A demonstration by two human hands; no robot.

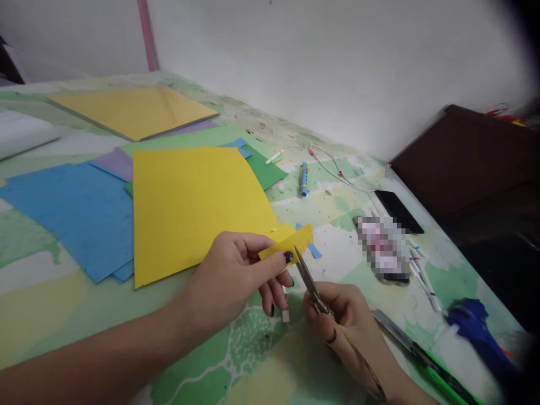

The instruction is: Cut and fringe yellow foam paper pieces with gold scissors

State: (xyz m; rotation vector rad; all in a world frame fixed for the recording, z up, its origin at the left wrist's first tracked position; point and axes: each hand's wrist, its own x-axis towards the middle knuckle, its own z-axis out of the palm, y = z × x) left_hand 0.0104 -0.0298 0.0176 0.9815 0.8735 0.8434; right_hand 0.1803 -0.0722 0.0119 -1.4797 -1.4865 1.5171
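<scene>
My left hand (pixel 248 264) is closed on a small yellow paper strip (pixel 280 247), pinched between thumb and fingers. Short cuts run along the strip's right part, making a fringe. In my right hand (pixel 346 326) is a pair of scissors (pixel 310 284), its blade tips at the lower edge of the strip. A large yellow sheet (pixel 189 208) lies behind my left hand. Small blue paper scraps (pixel 314 251) rest on the table just beyond the strip. Below my left fingers is a short white piece (pixel 286 315), partly hidden.
Blue sheets (pixel 80 214) and a green sheet (pixel 265 169) lie around the yellow one. A rolled blue paper (pixel 304 180) sits farther back. To the right are phones (pixel 399 211), a cable (pixel 337 169), a green-handled cutter (pixel 434 365) and a dark blue tool (pixel 481 337).
</scene>
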